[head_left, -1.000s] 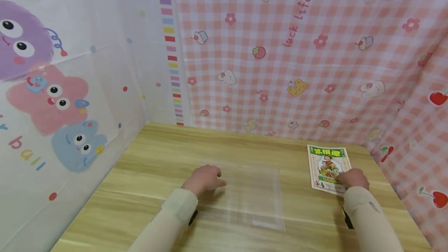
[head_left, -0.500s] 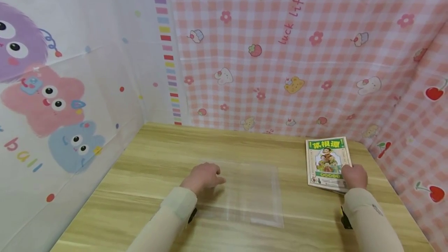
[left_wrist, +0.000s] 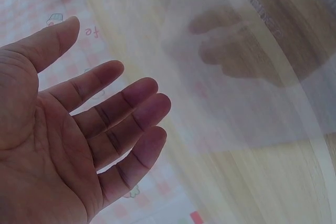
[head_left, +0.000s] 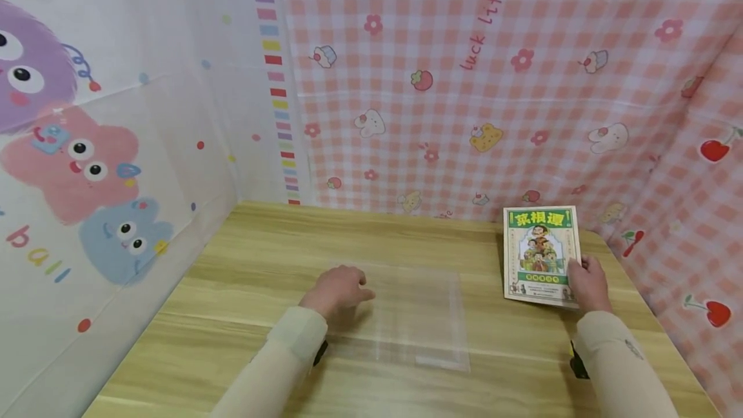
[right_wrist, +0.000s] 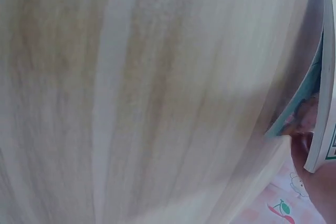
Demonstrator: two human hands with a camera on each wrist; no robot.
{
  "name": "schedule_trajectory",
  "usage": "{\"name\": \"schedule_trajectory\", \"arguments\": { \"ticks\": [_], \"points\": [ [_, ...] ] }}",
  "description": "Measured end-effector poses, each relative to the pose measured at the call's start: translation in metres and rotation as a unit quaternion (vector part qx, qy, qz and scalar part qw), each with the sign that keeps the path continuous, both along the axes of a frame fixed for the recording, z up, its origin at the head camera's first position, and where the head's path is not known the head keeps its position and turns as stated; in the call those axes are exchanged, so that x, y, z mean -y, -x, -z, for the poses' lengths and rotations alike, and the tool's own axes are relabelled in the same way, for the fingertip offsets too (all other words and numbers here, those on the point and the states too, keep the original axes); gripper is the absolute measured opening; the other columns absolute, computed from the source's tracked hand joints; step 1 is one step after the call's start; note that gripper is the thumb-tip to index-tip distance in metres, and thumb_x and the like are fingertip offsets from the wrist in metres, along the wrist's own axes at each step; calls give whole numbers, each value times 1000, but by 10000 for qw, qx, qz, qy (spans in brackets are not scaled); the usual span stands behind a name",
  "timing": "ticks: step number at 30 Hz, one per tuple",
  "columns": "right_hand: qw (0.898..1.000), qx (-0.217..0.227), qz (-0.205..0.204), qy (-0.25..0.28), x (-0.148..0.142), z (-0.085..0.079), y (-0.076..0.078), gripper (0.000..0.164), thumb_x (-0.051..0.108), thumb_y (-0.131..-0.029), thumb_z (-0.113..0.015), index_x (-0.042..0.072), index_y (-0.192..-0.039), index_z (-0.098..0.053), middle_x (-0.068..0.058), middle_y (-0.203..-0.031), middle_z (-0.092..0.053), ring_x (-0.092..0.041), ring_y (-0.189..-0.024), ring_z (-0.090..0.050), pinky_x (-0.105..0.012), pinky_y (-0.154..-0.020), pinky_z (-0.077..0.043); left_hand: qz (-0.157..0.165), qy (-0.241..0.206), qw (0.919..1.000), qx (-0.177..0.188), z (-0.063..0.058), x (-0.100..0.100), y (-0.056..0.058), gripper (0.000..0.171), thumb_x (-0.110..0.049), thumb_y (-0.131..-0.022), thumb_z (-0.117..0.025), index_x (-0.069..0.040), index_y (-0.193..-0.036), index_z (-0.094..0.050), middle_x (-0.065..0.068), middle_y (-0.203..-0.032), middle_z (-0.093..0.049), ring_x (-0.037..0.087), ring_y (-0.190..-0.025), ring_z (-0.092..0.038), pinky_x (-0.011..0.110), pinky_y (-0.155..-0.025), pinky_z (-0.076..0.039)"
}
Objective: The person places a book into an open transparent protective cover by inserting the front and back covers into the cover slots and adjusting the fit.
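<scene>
At the right of the head view, my right hand (head_left: 591,284) grips the right edge of a booklet (head_left: 540,247). Its cover has a green title band and a cartoon group. The booklet is lifted and tilted up; in the right wrist view its pages (right_wrist: 326,93) stand slightly apart, with part of the hand (right_wrist: 317,182) below. A clear plastic sleeve (head_left: 420,318) lies flat on the table at centre. Beside its left edge is my left hand (head_left: 339,292), fingers relaxed. The left wrist view shows that hand's bare palm (left_wrist: 52,140) near the see-through plastic (left_wrist: 226,114).
Underneath is a wood-grain table (head_left: 244,257). A pink checked cloth (head_left: 429,115) hangs behind it, a white cartoon cloth (head_left: 174,166) on the left, and a cherry-print cloth (head_left: 705,244) along the right side.
My right hand has raised the booklet from the table and tipped its cover upward. The left hand and the plastic sleeve have stayed in place; the head view has shifted slightly.
</scene>
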State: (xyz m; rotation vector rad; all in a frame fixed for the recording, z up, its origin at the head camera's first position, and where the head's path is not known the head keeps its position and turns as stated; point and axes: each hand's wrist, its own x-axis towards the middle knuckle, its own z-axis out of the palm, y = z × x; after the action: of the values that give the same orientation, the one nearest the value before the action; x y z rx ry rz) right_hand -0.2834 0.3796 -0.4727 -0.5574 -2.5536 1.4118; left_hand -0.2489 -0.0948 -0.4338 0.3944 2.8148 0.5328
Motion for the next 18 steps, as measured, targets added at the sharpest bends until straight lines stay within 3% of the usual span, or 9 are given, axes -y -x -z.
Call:
{"name": "schedule_trajectory", "arguments": {
  "ticks": [6, 11, 18],
  "points": [
    [9996, -143, 224, 80, 2, -1, 4, 52, 31, -101, -32, -10, -131, -40, -26, -118, -49, -23, -90, -48, -33, -75, -37, 8, 38, 10000, -9, -2, 0, -1, 43, -37, -89, -63, -3, -116, -67, 15, -118, -67, 32, -106, -58, 49, -91, -49],
    [9982, -246, 379, 393, 6, -4, 5, 49, 34, -100, -36, -5, -128, -43, -13, -107, -51, -7, -78, -46, -27, -72, -38, 27, 24, 10000, -23, -3, 2, 0, 43, -37, -90, -63, -3, -115, -67, 15, -118, -67, 32, -105, -59, 49, -89, -50],
    [9967, -212, 395, 682, 15, -13, -3, 44, 34, -100, -41, -2, -123, -46, 4, -91, -52, -2, -73, -48, -21, -66, -40, -4, 43, 10000, 13, -3, 4, 4, 44, -37, -90, -62, -3, -117, -66, 15, -119, -67, 32, -106, -58, 50, -90, -49]
  ]
}}
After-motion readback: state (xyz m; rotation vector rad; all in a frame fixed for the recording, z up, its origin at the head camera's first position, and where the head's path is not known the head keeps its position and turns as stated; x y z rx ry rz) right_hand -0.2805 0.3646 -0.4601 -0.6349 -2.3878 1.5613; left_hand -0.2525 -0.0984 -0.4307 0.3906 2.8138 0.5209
